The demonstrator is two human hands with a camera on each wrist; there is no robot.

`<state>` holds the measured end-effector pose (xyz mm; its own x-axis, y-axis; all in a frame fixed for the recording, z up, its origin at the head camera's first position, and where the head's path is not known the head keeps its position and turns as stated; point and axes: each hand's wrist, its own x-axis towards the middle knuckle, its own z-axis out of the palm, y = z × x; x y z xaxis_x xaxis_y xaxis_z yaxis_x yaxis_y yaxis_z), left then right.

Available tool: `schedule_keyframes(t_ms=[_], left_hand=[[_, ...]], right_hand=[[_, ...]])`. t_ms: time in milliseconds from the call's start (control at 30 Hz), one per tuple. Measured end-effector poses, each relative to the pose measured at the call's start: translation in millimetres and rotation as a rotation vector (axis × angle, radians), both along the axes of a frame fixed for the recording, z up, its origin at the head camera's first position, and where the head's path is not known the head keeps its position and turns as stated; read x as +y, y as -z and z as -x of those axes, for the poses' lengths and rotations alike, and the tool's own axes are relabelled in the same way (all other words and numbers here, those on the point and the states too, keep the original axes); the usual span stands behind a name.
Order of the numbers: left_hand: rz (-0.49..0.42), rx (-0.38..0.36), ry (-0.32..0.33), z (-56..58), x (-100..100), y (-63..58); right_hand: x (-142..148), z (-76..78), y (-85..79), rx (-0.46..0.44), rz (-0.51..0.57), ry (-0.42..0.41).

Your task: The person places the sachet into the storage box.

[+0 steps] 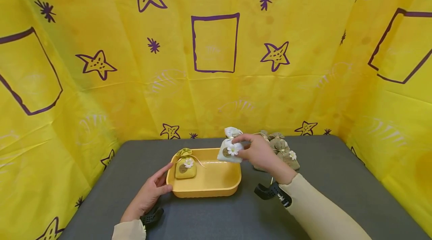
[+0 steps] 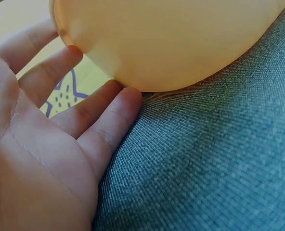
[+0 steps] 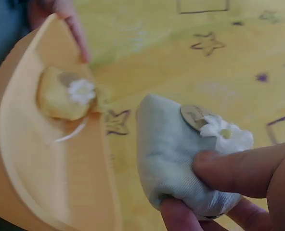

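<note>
My right hand (image 1: 261,154) pinches a small white cloth drawstring pouch (image 1: 224,148) with a white flower and a round tag, above the right back rim of a yellow-orange tray (image 1: 216,175). In the right wrist view, thumb and fingers press the stuffed pouch (image 3: 164,137) from both sides. My left hand (image 1: 148,195) touches the tray's left end; the left wrist view shows its fairly straight fingertips (image 2: 128,98) against the outer wall. Inside the tray, at its left, lies a yellow pouch (image 1: 185,171) with a white flower and a loose cord.
Several brownish pouches (image 1: 281,148) with flowers and cords are grouped right of the tray, partly hidden by my right hand. All stand on a dark grey table (image 1: 135,165). A yellow curtain (image 1: 216,93) with purple star drawings encloses the back and sides.
</note>
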<state>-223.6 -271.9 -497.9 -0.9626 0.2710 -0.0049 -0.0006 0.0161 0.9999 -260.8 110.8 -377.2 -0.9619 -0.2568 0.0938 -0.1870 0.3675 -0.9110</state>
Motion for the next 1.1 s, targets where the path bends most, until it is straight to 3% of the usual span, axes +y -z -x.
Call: schedule_keyframes(t_ms=[267, 500, 967, 1100], left_hand=[[0.001, 0.001, -0.006, 0.6, -0.4, -0.6], [-0.007, 0.000, -0.004, 2.2, 1.6, -2.2], [-0.020, -0.010, 0.003, 0.8, 0.9, -3.4], [-0.015, -0.009, -0.002, 0.1, 0.3, -2.4]], right_hand=[[-43.2, 14.5, 26.0, 0.009, -0.124, -0.086], [-70.3, 21.4, 38.1, 0.007, -0.207, -0.086], [-89.9, 36.4, 59.3, -0.075, -0.208, -0.027], [-94.8, 36.0, 62.8, -0.059, -0.208, -0.030]])
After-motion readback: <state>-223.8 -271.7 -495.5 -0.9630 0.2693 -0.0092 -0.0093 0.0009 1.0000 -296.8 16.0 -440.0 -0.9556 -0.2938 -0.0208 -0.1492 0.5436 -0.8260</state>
